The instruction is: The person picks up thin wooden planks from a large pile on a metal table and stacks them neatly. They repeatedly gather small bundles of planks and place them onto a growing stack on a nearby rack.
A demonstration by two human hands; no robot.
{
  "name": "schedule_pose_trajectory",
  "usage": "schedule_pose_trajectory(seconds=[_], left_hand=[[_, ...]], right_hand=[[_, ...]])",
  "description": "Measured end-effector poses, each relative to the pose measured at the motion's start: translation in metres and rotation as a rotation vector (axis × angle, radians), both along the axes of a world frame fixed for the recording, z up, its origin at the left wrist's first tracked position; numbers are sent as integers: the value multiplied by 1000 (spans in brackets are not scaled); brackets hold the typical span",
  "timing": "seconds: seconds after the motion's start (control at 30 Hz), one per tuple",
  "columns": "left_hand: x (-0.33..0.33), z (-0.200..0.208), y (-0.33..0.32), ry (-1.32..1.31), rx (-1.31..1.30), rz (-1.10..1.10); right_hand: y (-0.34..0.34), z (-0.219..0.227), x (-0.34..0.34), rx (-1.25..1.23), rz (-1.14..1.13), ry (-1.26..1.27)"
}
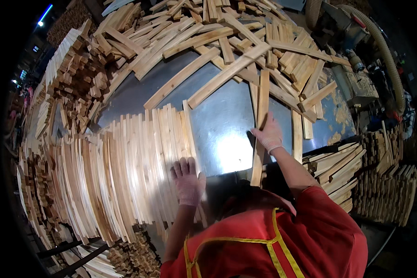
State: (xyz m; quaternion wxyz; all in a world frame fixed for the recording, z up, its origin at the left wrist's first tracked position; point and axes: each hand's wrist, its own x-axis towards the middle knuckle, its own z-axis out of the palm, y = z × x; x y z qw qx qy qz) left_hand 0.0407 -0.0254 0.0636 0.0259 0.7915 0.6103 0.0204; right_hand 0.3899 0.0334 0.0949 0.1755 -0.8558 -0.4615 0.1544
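My right hand [269, 134], in a pale knit glove, is closed round a long wooden strip [259, 155] that points away from me across the metal tabletop [224, 125]. The strip's near end hangs past the table's front edge. Gloved as well, my left hand [188, 181] lies flat with its fingers stretched out, at the right end of a row of wooden strips [134, 171] standing side by side. A single strip [189, 129] forms the right border of that row, just beyond my left fingertips.
A loose heap of wooden strips [245, 41] covers the far side of the table. Stacked wood [76, 83] rises at the far left, with more piles [384, 194] at the right. A ribbed hose [393, 69] curves beside a machine at the far right, near sawdust [340, 116].
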Motion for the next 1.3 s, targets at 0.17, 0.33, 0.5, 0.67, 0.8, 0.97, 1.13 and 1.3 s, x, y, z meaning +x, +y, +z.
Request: schedule_pose_trajectory(seconds=[0.17,0.33,0.5,0.67,0.8,0.97,1.13,1.3], left_hand=[[13,27,12,-120,-32,-8],[12,7,9,-86,61,34],[18,11,19,-132,119,-14],[29,28,31,-191,111,26],[41,49,50,-192,101,-10],[42,42,42,-180,155,-16],[27,19,18,-155,113,0],[27,8,9,-160,5,-5]], right_hand=[[-33,-52,7,319,-157,818],[19,12,9,243,-11,701],[302,125,140,973,393,1437],[306,3,21,364,-245,1217],[308,-89,-55,404,-451,1413],[290,-28,-45,453,-212,1314],[112,-57,-44,134,334,924],[26,-59,-104,-138,748,931]])
